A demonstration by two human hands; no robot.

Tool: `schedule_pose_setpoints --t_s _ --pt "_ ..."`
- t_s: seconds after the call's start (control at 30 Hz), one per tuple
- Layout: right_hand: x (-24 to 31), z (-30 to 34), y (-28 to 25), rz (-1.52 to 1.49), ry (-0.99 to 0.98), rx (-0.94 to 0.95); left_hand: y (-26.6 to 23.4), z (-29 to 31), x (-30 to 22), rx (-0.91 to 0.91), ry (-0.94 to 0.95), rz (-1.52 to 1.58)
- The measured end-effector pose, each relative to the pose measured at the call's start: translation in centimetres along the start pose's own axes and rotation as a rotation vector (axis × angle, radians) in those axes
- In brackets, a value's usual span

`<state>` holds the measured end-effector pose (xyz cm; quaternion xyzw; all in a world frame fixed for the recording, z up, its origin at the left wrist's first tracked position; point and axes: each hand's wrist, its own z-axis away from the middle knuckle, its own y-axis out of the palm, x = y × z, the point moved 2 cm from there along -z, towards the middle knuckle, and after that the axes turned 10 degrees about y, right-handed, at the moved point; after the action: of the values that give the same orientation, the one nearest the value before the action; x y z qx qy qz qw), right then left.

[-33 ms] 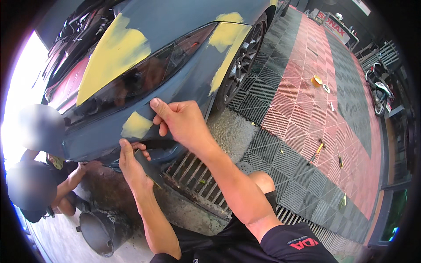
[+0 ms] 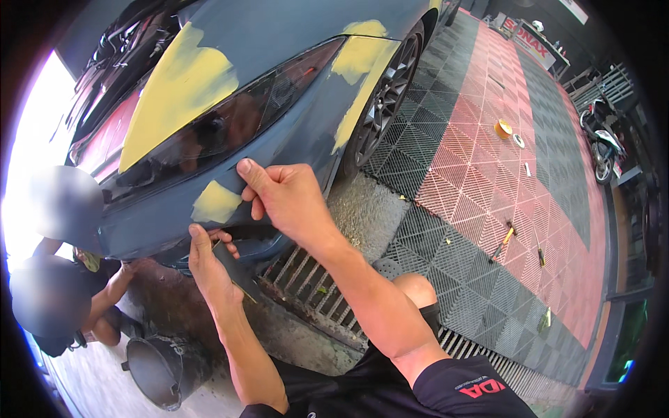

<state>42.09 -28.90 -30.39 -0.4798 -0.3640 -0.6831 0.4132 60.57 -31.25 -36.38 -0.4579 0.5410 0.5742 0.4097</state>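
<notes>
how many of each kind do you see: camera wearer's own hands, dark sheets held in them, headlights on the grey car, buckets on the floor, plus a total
hands: 2 (left hand, right hand)
dark sheet: 1
headlight: 1
bucket: 1
total: 5

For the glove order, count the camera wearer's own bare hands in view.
2. The left hand holds a dark flat piece below the yellow patch on the bumper; the right hand is just right of that patch. Neither is out of view.

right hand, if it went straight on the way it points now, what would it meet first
Probably the car's grey bumper, just below the headlight; whether the right hand already touches it is unclear from this view.
</notes>
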Motion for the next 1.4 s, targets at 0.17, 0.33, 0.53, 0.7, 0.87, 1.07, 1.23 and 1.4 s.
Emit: schedule_pose_setpoints --t_s 0.17,0.33,0.53,0.7,0.87,1.07,1.23,1.4 --pt "0.1 -0.5 0.5 0.0 -0.022 -0.024 -0.4 -0.6 0.7 -0.007 0.005 0.0" --pt "-0.3 -1.0 1.4 -0.045 -0.091 -0.077 -0.4 -0.7 -0.5 0.014 -0.011 -0.004" --pt "0.0 -0.3 1.9 -0.005 -0.039 -0.107 -0.9 -1.0 -0.4 0.04 -0.015 0.023" --pt "0.0 -0.4 1.1 -0.015 -0.066 -0.099 -0.3 -0.7 -0.7 0.042 -0.01 -0.002" --pt "-0.3 -0.6 1.7 -0.023 -0.088 -0.085 -0.9 -0.8 -0.1 0.01 -0.014 -0.029" --pt "-0.7 -0.9 1.2 -0.06 -0.097 -0.06 -0.4 -0.9 0.4 0.015 0.014 -0.022" --pt "-0.5 -0.7 1.3 -0.054 -0.059 -0.041 -0.8 -1.2 0.3 0.03 -0.002 -0.036" --pt "-0.3 -0.4 1.4 -0.058 -0.057 -0.03 -1.1 -1.2 0.1 0.059 0.01 -0.032"
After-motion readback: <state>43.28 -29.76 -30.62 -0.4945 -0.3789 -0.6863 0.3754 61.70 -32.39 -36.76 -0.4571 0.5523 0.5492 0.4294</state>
